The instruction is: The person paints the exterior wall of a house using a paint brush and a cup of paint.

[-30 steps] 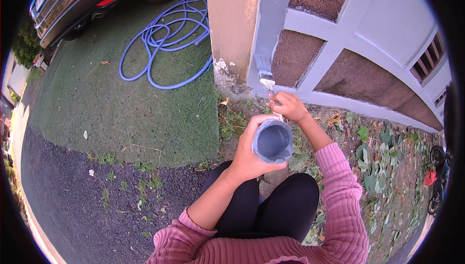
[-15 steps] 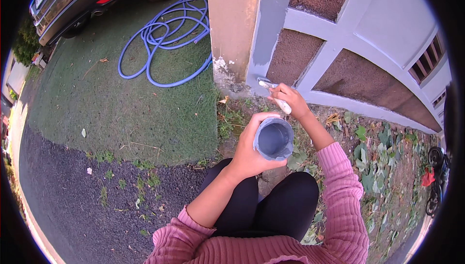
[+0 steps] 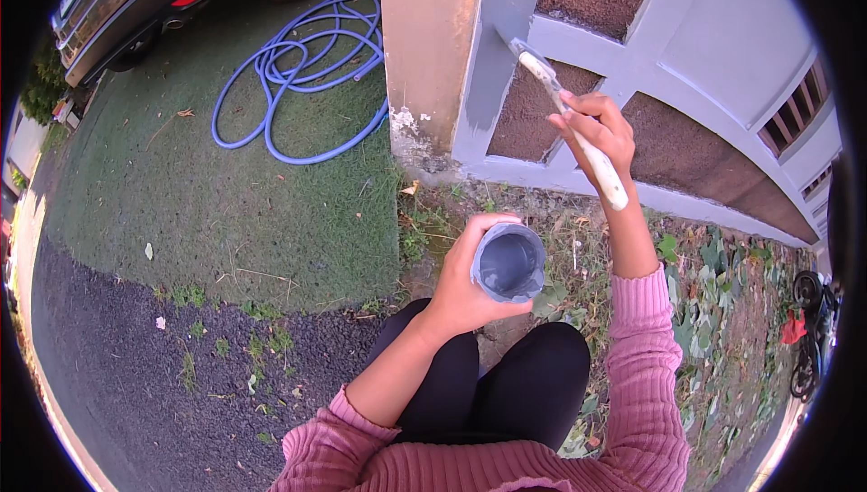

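Just above my knees, my left hand (image 3: 465, 284) is wrapped round a paint cup (image 3: 508, 263) with grey paint inside and smears on its rim. My right hand (image 3: 601, 135) is closed on the white handle of a paintbrush (image 3: 539, 67). The brush head, smeared with grey, meets the wall's upright grey strip (image 3: 492, 67) beside the beige pillar. Darker grey paint covers the upper part of that strip; its lower end is lighter. Rough brown panels (image 3: 533, 117) sit between the wall's pale grey bars.
A coiled blue hose (image 3: 280, 76) lies on the green turf at the left, behind it a parked car (image 3: 172, 4). The beige pillar (image 3: 429, 49) has flaking paint at its foot. Leafy plants (image 3: 700, 311) cover the ground at the right, near a dark wheeled object (image 3: 806, 329).
My right hand has moved up and to the right, carrying the brush head from the strip's foot to higher on it. The left hand and cup have barely moved.
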The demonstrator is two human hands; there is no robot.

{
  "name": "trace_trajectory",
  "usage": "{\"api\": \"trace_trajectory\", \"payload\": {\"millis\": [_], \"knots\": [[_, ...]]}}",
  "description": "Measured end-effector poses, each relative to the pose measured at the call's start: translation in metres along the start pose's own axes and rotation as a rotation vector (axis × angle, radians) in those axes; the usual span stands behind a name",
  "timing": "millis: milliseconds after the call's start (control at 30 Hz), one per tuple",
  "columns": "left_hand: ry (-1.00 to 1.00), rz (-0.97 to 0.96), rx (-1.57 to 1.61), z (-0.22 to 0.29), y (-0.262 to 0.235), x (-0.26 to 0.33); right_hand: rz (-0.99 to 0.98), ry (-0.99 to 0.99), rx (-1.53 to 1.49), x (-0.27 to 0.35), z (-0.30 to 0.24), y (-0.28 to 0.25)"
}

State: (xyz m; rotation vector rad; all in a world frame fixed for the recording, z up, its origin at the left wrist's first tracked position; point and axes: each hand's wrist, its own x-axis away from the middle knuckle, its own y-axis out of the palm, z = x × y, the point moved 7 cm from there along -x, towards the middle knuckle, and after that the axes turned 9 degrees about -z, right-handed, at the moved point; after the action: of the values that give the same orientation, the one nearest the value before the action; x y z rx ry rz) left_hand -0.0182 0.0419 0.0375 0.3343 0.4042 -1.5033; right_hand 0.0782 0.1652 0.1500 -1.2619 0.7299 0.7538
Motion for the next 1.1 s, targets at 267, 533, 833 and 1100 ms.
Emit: {"api": "trace_trajectory", "payload": {"millis": [267, 533, 833, 1100], "knots": [[0.008, -0.043, 0.017, -0.001, 0.006, -0.001, 0.124, -0.203, 0.097, -0.024, 0.000, -0.007], [0.021, -0.011, -0.024, 0.003, 0.003, 0.001, -0.117, -0.145, 0.111, 0.016, -0.010, 0.039], [0.038, 0.006, 0.023, 0.008, 0.006, 0.000, -0.349, -0.080, 0.109, 0.059, -0.011, 0.065], [0.010, -0.035, -0.021, 0.010, 0.005, 0.005, -0.549, 0.180, -0.267, 0.094, -0.011, 0.096]]}}
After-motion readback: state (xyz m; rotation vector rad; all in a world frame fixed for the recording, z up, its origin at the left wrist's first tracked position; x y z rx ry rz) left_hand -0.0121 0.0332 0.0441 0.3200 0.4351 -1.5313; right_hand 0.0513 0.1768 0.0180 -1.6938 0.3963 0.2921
